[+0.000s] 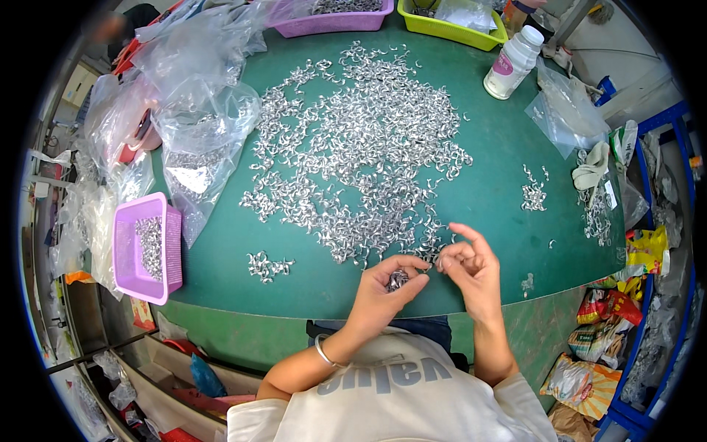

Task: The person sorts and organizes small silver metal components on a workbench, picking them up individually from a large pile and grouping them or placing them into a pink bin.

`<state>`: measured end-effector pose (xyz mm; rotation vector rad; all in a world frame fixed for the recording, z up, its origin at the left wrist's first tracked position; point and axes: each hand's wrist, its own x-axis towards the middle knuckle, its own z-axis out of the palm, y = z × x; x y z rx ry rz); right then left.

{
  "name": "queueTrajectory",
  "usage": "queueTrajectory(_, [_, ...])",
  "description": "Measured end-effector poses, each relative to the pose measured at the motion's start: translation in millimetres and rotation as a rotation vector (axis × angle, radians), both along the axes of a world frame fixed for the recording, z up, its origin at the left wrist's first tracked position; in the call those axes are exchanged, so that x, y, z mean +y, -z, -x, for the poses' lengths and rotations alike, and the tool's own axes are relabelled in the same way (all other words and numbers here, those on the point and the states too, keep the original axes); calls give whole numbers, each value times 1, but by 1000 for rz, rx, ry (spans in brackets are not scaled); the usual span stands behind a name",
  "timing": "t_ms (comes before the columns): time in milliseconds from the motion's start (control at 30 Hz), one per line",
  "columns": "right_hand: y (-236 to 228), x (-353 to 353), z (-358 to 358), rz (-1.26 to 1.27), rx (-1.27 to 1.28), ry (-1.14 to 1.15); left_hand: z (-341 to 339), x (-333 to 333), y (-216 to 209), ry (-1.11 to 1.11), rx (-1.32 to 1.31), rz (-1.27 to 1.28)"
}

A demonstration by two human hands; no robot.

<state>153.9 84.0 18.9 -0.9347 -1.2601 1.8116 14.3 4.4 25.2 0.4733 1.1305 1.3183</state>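
- Left hand [387, 283]: cupped palm-up at the near edge of the green table [501, 199], holding a small clutch of silver metal pieces [398, 279]; thumb and fingers curl loosely around them. A thin bangle sits on this wrist.
- Right hand [468, 265]: just beside the left, fingertips nearly meeting it. Thumb and forefinger are pinched narrow; whether a piece sits between them cannot be told. The remaining fingers are raised and spread.
- Main heap of metal pieces [361, 155]: small curved, shiny parts spread thinly over the table centre, directly beyond both hands; its near fringe reaches the right fingertips.
- Small sorted cluster [266, 265]: on the table, left of the hands, apart from the heap. Another small cluster [534, 193] lies right of the heap.
- Pink basket [147, 247]: at the table's left edge, containing more silver parts.
- Clear plastic bags [195, 110]: crumpled at the table's far left, some with parts inside.
- White bottle [513, 62]: upright at the far right of the table.
- Purple tray [331, 18] and yellow-green tray [449, 26]: along the table's far edge.
- Room: cluttered workshop; blue shelving [663, 295] and coloured packets right of the table, open bins below its near left edge.
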Motion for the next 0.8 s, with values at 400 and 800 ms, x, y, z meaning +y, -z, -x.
queueTrajectory(400, [-22,-21,5,74,44,-80,-1,-3,-5,-33,736,-360])
queueTrajectory(800, [-23,-20,4,-354,-22,-34,13,-7,-13,140,-107,6])
